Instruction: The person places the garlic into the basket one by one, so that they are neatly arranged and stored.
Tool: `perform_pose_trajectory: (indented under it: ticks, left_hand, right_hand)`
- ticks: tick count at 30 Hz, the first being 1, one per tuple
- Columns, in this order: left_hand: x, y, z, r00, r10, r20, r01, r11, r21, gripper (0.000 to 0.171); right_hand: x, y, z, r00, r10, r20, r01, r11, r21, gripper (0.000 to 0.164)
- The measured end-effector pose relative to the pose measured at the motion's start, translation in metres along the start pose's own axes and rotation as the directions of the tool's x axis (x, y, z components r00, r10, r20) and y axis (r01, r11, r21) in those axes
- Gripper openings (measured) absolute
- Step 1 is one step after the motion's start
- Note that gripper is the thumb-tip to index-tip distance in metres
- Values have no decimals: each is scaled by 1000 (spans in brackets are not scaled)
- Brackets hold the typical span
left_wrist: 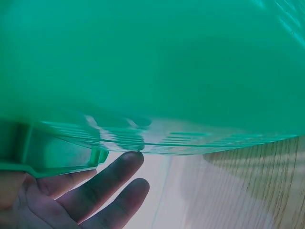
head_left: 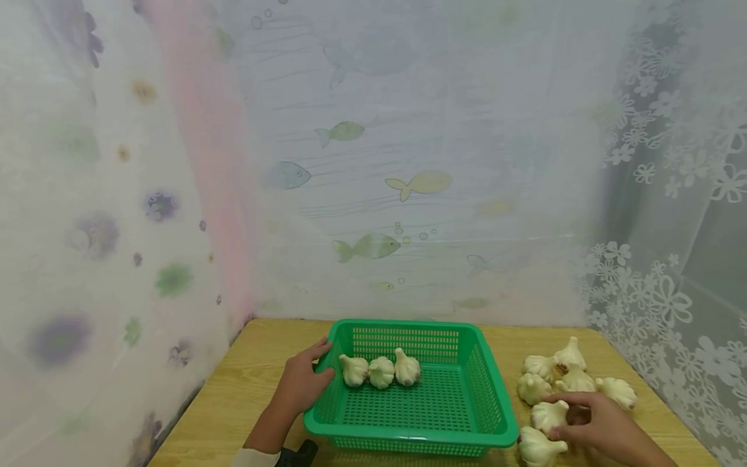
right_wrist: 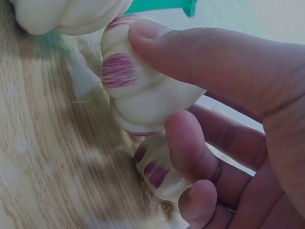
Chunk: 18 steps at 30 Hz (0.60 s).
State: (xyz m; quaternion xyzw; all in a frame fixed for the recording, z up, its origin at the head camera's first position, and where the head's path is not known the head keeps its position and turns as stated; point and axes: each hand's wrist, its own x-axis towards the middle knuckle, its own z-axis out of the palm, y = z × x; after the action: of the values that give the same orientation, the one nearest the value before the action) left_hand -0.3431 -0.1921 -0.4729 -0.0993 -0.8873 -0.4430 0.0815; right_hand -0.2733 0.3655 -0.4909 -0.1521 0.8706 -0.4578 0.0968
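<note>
A green plastic basket (head_left: 408, 433) with slotted walls stands on the table. Three white garlic bulbs (head_left: 382, 373) sit in a row inside it, toward the back left. My left hand (head_left: 303, 379) holds the basket's left rim, and in the left wrist view its fingers (left_wrist: 102, 191) extend beneath the rim, outside the wall. To the right of the basket, my right hand (head_left: 601, 421) grips a garlic bulb (head_left: 548, 415) between thumb and fingers. Purple streaks mark this bulb (right_wrist: 147, 98) in the right wrist view, where another bulb (right_wrist: 159, 169) shows behind the fingers.
Several more garlic bulbs (head_left: 574, 379) lie grouped beyond my right hand, and one bulb (head_left: 538, 447) lies nearer the front, close to the basket's right corner. The wooden table (head_left: 224, 389) ends at a printed curtain (head_left: 420, 214) behind and at both sides.
</note>
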Motion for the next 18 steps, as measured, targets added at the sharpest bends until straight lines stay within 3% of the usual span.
perform_pose_trajectory:
  ticks: [8,18]
  left_hand:
    - [-2,0,0,1000,5,10,-5,1000,-14,57]
    - [-3,2,-1,1000,6,1,-6,1000,-14,56]
  right_hand:
    - [-3,-4,-3,999,36,-25,-36,999,-10,59]
    - [-3,-21,-11,989,-33,-143,14,991,-133,59]
